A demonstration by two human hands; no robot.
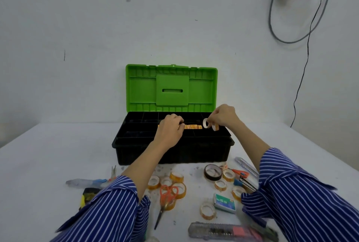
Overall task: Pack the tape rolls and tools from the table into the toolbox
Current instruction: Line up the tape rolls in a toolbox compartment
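Left hand [171,128] is gripping the row of tape rolls [192,126] inside the toolbox [172,153]; right hand [223,117] is pinching two small tape rolls [210,125] just beside that row.

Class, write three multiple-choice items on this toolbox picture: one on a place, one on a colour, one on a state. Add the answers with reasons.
1. Where do the orange-handled scissors lie?
A. inside the toolbox
B. on the table, over tape rolls
C. on the lid

2. What colour is the toolbox lid?
A. red
B. green
C. black

3. What is the right hand doing?
A. lying flat on the table
B. pinching small tape rolls above the toolbox
C. shutting the lid

Answers: B, they lie in front of the box; B, bright green; B, fingers pinch white rolls over the tray.
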